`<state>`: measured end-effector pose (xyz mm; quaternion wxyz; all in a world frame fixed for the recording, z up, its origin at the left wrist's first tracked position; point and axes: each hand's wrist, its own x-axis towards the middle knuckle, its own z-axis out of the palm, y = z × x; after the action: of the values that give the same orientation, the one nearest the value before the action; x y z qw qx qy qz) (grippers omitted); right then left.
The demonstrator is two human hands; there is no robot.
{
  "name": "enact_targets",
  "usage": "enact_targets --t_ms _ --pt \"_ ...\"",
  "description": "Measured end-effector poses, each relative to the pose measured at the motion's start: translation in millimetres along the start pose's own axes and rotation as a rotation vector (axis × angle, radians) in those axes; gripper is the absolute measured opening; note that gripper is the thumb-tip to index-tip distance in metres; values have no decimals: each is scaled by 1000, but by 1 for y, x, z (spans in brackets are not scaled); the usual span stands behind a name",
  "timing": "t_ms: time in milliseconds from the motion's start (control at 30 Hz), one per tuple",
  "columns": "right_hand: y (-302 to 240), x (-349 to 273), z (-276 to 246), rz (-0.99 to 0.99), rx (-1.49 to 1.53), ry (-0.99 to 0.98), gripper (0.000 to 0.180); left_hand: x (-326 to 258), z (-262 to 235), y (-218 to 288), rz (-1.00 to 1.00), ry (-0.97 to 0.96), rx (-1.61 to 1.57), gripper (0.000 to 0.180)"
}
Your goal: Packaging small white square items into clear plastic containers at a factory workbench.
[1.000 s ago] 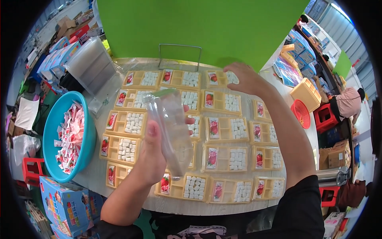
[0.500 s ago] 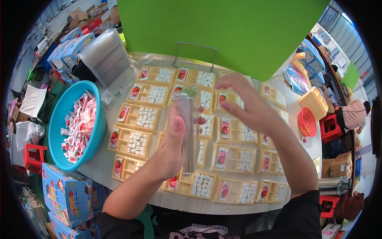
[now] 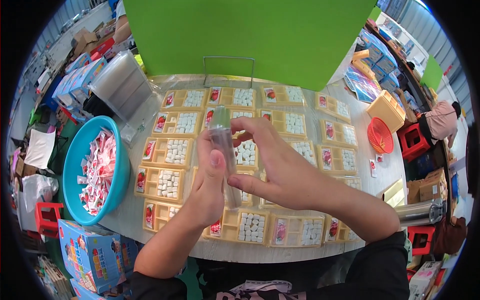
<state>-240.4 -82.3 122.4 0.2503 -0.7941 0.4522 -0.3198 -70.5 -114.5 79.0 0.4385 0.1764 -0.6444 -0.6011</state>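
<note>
Clear lids [image 3: 226, 150] are held in the left hand [image 3: 209, 192], and the right hand [image 3: 277, 169], fingers parted, is now brought from the trays [image 3: 160, 152] to the lids, shifting work there.

The lids [image 3: 227, 155] I hold are clear, glossy plastic; trays [image 3: 160, 152], smooth plastic; tub [image 3: 122, 167], shiny plastic; my sleeve [image 3: 376, 270], matt cloth.

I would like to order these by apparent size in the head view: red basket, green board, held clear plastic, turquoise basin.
1. Green board
2. Turquoise basin
3. Clear plastic
4. Red basket
The clear plastic looks nearer the camera, so real sizes may differ.
</note>
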Motion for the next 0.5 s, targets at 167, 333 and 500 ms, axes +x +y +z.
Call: enact_targets --t_ms 167,333,500 --pt "0 -2 1 -3 -18 -3 74 -1 0 -2 -40 29 -33 68" --pt "-2 -1 1 4 5 -5 74 -1 0 1 -64 31 -63 69" --pt "-7 -1 2 12 -46 5 78 -2 0 -1 -54 39 -49 71"
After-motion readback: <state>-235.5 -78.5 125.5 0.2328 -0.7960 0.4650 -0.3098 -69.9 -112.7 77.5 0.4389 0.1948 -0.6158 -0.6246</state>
